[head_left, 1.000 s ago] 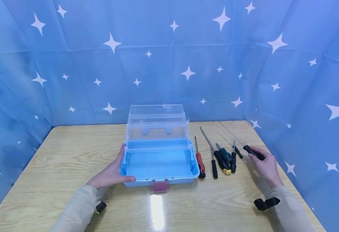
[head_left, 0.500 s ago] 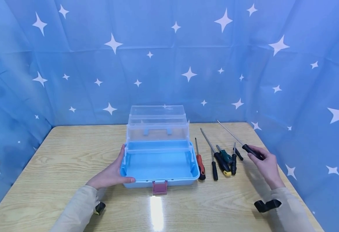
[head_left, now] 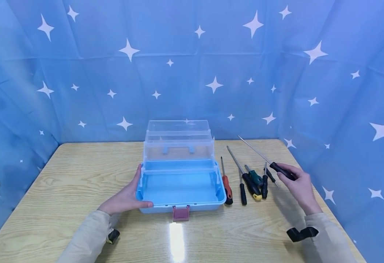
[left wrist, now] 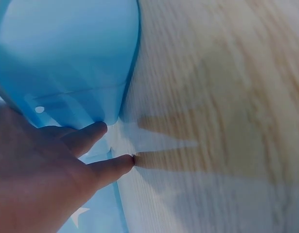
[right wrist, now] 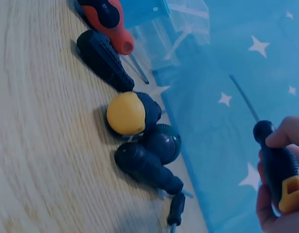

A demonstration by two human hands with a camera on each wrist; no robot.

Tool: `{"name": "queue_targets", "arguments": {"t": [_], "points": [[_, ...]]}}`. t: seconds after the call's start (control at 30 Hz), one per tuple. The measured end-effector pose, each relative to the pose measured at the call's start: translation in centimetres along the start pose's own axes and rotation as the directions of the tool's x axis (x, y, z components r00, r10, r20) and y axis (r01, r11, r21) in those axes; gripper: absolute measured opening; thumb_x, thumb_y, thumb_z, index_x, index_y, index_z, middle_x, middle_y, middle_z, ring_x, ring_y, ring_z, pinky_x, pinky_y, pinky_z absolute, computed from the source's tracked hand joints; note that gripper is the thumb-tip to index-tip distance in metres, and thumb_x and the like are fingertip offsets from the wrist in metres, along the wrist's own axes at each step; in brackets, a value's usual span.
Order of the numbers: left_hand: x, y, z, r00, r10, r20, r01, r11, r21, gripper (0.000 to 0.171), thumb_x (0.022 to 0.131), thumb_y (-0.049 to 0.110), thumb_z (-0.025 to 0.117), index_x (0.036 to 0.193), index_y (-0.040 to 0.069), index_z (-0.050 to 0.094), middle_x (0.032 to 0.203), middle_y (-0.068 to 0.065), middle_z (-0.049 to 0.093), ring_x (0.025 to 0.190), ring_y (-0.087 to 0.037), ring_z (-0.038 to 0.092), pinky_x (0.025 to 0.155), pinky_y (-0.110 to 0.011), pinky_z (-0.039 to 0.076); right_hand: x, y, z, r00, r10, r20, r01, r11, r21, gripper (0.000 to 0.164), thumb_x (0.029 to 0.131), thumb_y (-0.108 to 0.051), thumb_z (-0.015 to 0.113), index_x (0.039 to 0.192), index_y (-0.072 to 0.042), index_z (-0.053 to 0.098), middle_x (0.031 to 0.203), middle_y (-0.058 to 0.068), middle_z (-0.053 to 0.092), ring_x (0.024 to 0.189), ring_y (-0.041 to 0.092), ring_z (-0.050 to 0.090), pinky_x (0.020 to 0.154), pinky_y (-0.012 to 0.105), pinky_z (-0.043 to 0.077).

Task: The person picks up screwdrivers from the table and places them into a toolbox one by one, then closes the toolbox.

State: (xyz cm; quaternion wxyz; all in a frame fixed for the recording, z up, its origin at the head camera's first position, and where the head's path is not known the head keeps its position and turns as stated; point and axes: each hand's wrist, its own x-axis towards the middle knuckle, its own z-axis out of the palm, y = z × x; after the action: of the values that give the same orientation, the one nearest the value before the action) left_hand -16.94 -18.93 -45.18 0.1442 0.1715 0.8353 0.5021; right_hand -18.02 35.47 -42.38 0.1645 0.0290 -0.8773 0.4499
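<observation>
My left hand (head_left: 124, 199) rests against the left side of a light blue toolbox (head_left: 178, 208), thumb on its front rim. In the left wrist view its straight fingers (left wrist: 113, 171) lie along the box wall and near the tabletop. My right hand (head_left: 299, 188) grips the black handle of a long-shafted screwdriver (head_left: 282, 171) above the table, the shaft pointing up and to the left. The right wrist view shows a yellow end on that handle. The toolbox's clear lid (head_left: 178, 137) is raised, and its inside is bare blue plastic.
Between box and right hand lie several screwdrivers: a red and black one (head_left: 227, 186), a slim black one (head_left: 243, 193), a large black and yellow one (head_left: 251, 184), a green one (head_left: 255, 176) and smaller black ones (head_left: 264, 188). A starred blue curtain (head_left: 178, 73) surrounds the wooden table (head_left: 80, 164).
My right hand has shifted slightly left with the screwdriver, and the shaft's tip has swung left. The left hand and the toolbox have stayed in place.
</observation>
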Motion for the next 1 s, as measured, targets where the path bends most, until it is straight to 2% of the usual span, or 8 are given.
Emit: {"name": "queue_targets", "arguments": {"t": [0.43, 0.67, 1.0], "points": [[0.2, 0.1, -0.3, 1.000, 0.020, 0.002, -0.020, 0.999, -0.031, 0.132, 0.075, 0.031, 0.084, 0.151, 0.017, -0.023, 0.158, -0.024, -0.005, 0.140, -0.048, 0.012, 0.107, -0.063, 0.019, 0.1, -0.5, 0.4, 0.999, -0.024, 0.043, 0.023, 0.999, 0.026, 0.033, 0.094, -0.007, 0.062, 0.124, 0.006, 0.061, 0.108, -0.018, 0.061, 0.088, -0.005, 0.059, 0.059, 0.016, 0.047], [-0.1, 0.0, -0.2, 1.000, -0.001, -0.001, 0.001, 1.000, 0.002, 0.132, 0.075, 0.034, 0.084, 0.150, 0.014, -0.023, 0.157, -0.026, -0.007, 0.140, -0.049, 0.009, 0.107, -0.063, 0.017, -0.2, -1.5, 0.8, 0.997, -0.042, 0.062, 0.039, 0.998, 0.046, 0.033, 0.094, -0.009, 0.062, 0.125, 0.003, 0.062, 0.110, -0.016, 0.061, 0.090, -0.003, 0.060, 0.063, 0.015, 0.050], [-0.1, 0.0, 0.1, 1.000, 0.000, -0.005, 0.000, 1.000, -0.017, 0.131, 0.075, 0.029, 0.084, 0.151, 0.012, -0.021, 0.158, -0.025, -0.006, 0.141, -0.047, 0.008, 0.108, -0.063, 0.017, -0.6, -2.2, 1.2, 0.994, -0.048, 0.102, 0.039, 0.995, 0.093, 0.033, 0.094, -0.009, 0.063, 0.125, 0.001, 0.063, 0.111, -0.016, 0.061, 0.088, 0.002, 0.062, 0.059, 0.021, 0.051]]}}
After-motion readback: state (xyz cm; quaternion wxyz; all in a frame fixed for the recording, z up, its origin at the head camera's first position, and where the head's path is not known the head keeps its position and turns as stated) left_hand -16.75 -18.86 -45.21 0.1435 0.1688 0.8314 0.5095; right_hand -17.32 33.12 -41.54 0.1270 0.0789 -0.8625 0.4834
